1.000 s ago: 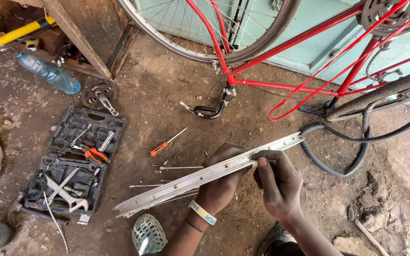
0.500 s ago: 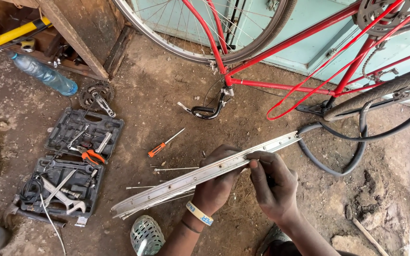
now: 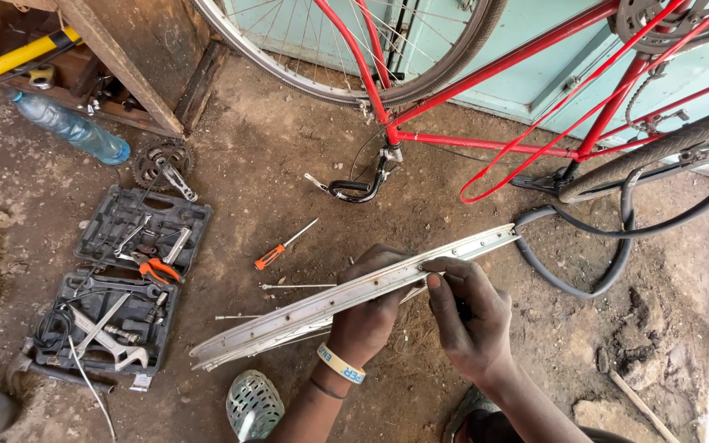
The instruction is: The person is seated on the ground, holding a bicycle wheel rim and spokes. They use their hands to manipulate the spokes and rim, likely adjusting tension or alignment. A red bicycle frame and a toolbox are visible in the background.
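- left hand (image 3: pixel 368 316) is clenched around the middle of a silver wheel rim (image 3: pixel 305 311), held slantwise above the dirt floor (image 3: pixel 305 164).
- right hand (image 3: pixel 468 316) pinches the rim's upper edge with its fingertips.
- left of them lies an open tool case (image 3: pixel 125 279); an orange-handled screwdriver (image 3: pixel 283 246) lies just beyond the rim.
- far off stands a red bicycle frame (image 3: pixel 486 107).

I see few packages here: a clear blue plastic water bottle (image 3: pixel 71 127) lying on its side on the dirt floor at the upper left, and an open black plastic tool case (image 3: pixel 116 283) just below it, its two halves spread flat. I spot no labels, signs or screens.
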